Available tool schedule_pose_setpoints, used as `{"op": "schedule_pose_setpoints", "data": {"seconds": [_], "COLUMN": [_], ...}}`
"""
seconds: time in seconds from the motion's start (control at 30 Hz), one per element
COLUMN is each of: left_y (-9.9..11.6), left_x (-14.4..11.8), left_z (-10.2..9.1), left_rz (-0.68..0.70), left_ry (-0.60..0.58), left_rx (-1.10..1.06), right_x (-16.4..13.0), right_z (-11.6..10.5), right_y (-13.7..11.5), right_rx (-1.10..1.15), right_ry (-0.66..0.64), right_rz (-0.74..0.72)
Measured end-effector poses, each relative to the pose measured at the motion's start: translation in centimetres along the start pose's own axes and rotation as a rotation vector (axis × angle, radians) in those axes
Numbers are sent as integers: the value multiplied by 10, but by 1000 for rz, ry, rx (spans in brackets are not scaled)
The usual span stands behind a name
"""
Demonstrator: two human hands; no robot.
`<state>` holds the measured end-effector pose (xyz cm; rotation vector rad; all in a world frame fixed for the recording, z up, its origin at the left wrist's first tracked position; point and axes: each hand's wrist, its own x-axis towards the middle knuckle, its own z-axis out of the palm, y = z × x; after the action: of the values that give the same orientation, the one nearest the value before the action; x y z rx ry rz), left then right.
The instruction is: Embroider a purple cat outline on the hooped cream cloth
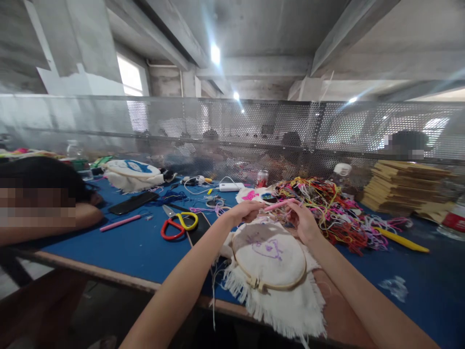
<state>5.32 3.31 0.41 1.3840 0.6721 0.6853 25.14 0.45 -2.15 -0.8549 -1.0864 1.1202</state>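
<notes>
Both hands work just beyond the far edge of the embroidery hoop (pixel 269 256), which lies on the blue table (pixel 119 247) at its near edge with frayed white cloth (pixel 290 310) stretched in it. A purple outline is already stitched on the cloth.

**Step in hand (judged):** handling the pink punch-needle tool (pixel 278 205), most likely threading or adjusting it.

1. Keep the tool level between the 2 hands, as it now lies, so the tip stays visible.
2. Keep both forearms low over the hoop; the hoop rests loose on the table and appears easy to nudge.
3. Keep the working thread apart from the tangled thread pile (pixel 327 208) lying just right of the hands, since a snag there seems likely.

**Fingers**

- Left hand (pixel 244 211): fingers curled in, thumb and forefinger pinched on the left end of the tool.
- Right hand (pixel 302 219): fingers bent closed around the right end of the tool. Whether a thread is also pinched is too small to tell.

**Nearby**

- Red and yellow scissors (pixel 178 226) lie left of the hands, well apart.
- A second hoop (pixel 132 169) sits farther left.
- Another person rests head on arm (pixel 51 220) at the left table edge.
</notes>
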Motion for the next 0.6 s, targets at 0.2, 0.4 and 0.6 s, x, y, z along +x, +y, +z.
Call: {"op": "schedule_pose_setpoints", "data": {"seconds": [0.2,0.4,0.6], "left_y": [-4,-8,-11], "left_x": [3,3,7], "left_z": [-21,-37,-47], "left_rz": [35,48,65], "left_ry": [358,501,586], "left_rx": [-47,-75,-96], "right_x": [8,11,12], "right_z": [-15,-20,-23], "right_y": [1,4,4], "right_rx": [-45,-54,-54], "right_ry": [109,110,114], "right_rz": [-42,-44,-37]}}
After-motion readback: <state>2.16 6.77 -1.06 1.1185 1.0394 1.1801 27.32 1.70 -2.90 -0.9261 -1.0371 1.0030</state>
